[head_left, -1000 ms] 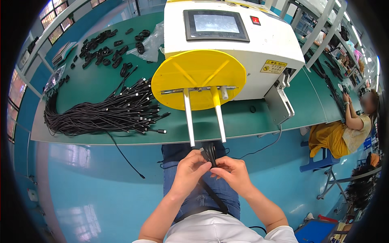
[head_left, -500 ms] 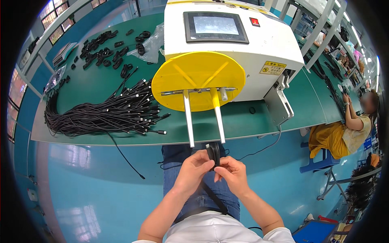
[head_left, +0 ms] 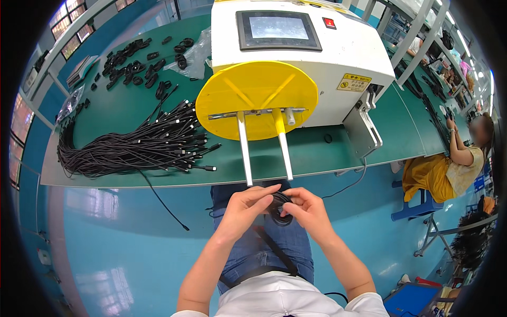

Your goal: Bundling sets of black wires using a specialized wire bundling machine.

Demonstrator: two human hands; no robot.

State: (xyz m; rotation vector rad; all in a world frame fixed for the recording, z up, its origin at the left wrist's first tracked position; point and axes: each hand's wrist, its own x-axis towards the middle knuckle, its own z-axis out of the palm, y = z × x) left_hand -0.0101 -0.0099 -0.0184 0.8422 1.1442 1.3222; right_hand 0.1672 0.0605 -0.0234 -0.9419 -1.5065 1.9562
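Note:
A small coil of black cable [head_left: 278, 210] sits between both my hands, over my lap just below the table edge. My left hand [head_left: 244, 210] pinches the coil's left side with fingers curled across its top. On the coil's right side, my right hand [head_left: 304, 209] holds it with thumb and fingers. Just above my hands, two metal prongs [head_left: 264, 153] stick out from the yellow disc [head_left: 256, 100] of a white machine with a screen [head_left: 296, 50].
A large bundle of loose black cables [head_left: 134, 145] lies on the green table [head_left: 317, 153] at the left, one end hanging over the edge. Finished black coils [head_left: 134, 66] are scattered at the back left. A seated person in yellow [head_left: 449, 169] works at the right.
My hands have shifted slightly, the left fingers now reaching over the top of the coil and the right hand closing in on it. The machine and cable pile are unchanged.

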